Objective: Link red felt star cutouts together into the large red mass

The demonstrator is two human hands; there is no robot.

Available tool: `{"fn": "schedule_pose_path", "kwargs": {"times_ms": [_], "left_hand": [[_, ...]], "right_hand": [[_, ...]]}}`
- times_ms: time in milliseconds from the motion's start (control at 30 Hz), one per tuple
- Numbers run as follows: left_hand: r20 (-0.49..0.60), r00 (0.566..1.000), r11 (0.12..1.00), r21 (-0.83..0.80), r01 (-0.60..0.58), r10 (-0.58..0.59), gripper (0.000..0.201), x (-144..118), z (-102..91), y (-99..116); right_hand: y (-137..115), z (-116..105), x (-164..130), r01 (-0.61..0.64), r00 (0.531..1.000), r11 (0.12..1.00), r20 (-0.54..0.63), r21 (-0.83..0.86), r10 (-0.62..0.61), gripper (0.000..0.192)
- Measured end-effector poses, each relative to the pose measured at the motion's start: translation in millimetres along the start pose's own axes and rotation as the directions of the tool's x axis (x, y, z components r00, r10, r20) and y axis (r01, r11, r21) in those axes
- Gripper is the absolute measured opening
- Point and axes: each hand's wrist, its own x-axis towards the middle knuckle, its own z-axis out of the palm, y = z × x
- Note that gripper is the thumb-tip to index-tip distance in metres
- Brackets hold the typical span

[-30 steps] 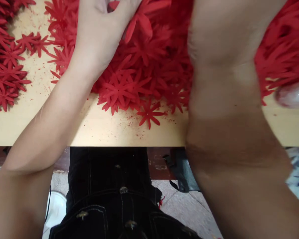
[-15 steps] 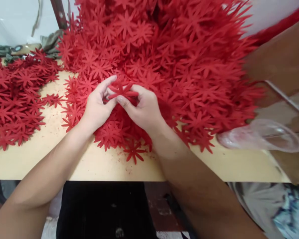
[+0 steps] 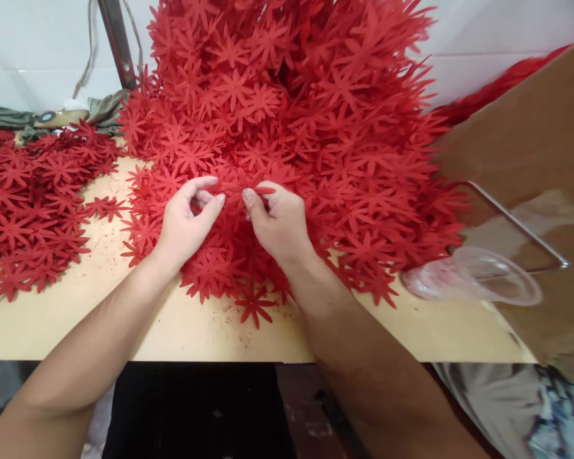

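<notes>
At the centre of the frame we pinch one red flower cutout (image 3: 249,189) between the thumb and fingertips of our right hand (image 3: 277,220), its thin pointed petals flat and matte. Our left hand (image 3: 184,220) sits just beside it, fingers curled and slightly apart, gripping nothing we can make out. Behind rises a tall heap of cutouts (image 3: 306,108); a lower spread of cutouts (image 3: 33,197) covers the table (image 3: 172,328) at left. A clear plastic bag (image 3: 478,277) lies at right.

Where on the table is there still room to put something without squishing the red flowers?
Bare table runs along the near edge, below the big flower pile, and between it and the left flower heap. Farther back it is crowded with flowers.
</notes>
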Motion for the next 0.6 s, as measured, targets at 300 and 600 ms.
{"fn": "schedule_pose_path", "kwargs": {"times_ms": [300, 600], "left_hand": [[0.138, 0.989, 0.995, -0.071, 0.071, -0.061, 0.031, -1.7, 3.0, -1.1], [0.086, 0.996, 1.0, 0.019, -0.024, 0.022, 0.021, 0.7, 2.2, -7.0]], "right_hand": [[-4.5, 5.5, -2.3, 0.016, 0.999, 0.996, 0.032, 0.091, -0.019, 0.053], [-1.2, 9.3, -2.9, 0.016, 0.986, 0.951, 0.155, 0.31, -0.067, 0.043]]}}
